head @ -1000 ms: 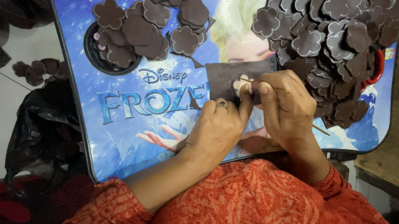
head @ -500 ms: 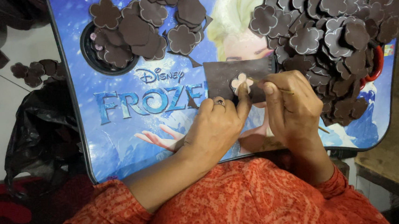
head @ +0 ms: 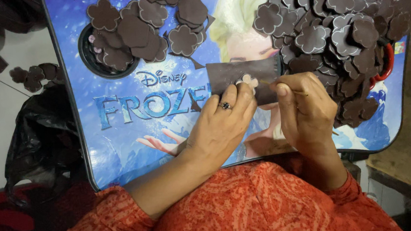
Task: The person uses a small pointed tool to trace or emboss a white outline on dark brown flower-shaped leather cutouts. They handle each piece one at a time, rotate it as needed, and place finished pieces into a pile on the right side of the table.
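Across the person's lap lies a blue picture desk (head: 134, 135) with a cartoon print and a dark rim, the biggest thing in view. At its right end a large heap of dark brown flower-shaped cutouts (head: 339, 29) spreads over the corner, many of them outlined in a pale line, and partly covers something red (head: 389, 64) at the edge. At the left end a smaller pile of brown flowers (head: 146, 25) lies over and beside a round black recess (head: 88, 58) set into the desk. A black plastic bag (head: 39, 146) hangs off the desk's left side, and a few more brown flowers (head: 31, 77) lie on the white floor beyond it.

Near the middle of the desk sits a dark brown rectangular strip (head: 246, 74), its right end tucked against the large heap. The left hand (head: 220, 124), a ring on one finger, lies flat with fingers pressed together, holding a small pale flower template (head: 249, 80) down on the strip. The right hand (head: 306, 111) is closed in a pinch around a thin stick-like tool (head: 267, 82), whose tip touches the strip just beside the template.
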`<state>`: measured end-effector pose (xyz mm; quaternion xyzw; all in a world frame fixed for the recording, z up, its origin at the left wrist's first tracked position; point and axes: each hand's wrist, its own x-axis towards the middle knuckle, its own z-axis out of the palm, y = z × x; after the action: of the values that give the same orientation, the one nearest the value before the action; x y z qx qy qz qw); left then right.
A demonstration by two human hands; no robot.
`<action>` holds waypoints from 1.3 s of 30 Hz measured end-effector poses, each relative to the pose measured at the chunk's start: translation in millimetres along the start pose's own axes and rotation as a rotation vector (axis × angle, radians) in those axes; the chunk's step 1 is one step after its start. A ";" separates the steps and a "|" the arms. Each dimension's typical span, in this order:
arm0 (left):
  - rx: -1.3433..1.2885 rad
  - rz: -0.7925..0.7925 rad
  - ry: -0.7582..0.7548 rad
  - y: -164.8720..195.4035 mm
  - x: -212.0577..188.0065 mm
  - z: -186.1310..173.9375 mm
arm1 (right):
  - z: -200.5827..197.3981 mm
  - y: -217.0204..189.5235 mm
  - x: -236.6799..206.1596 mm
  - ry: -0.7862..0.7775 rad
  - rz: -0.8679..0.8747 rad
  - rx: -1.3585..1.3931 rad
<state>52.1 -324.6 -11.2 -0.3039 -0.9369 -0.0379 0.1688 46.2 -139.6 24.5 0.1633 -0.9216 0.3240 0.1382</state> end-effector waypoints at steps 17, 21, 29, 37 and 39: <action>0.005 -0.003 -0.021 -3.1 -1.4 -0.7 | -1.3 -1.9 -6.5 0.024 0.018 -0.062; 0.005 -0.005 -0.006 -3.1 -0.8 0.0 | 0.6 1.1 -6.9 0.020 0.003 -0.026; -0.008 -0.012 -0.005 -1.2 -1.0 2.1 | 1.4 2.3 -5.5 0.014 0.005 -0.025; -0.029 -0.018 0.009 -1.2 -0.7 2.0 | 3.2 2.5 -4.5 0.018 0.036 0.009; -0.024 -0.017 0.004 -2.1 -1.4 1.2 | 2.4 1.9 -5.4 0.010 0.024 -0.014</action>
<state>51.7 -326.8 -12.8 -0.2976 -0.9386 -0.0510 0.1667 50.0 -138.6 19.8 0.1495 -0.9250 0.3200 0.1402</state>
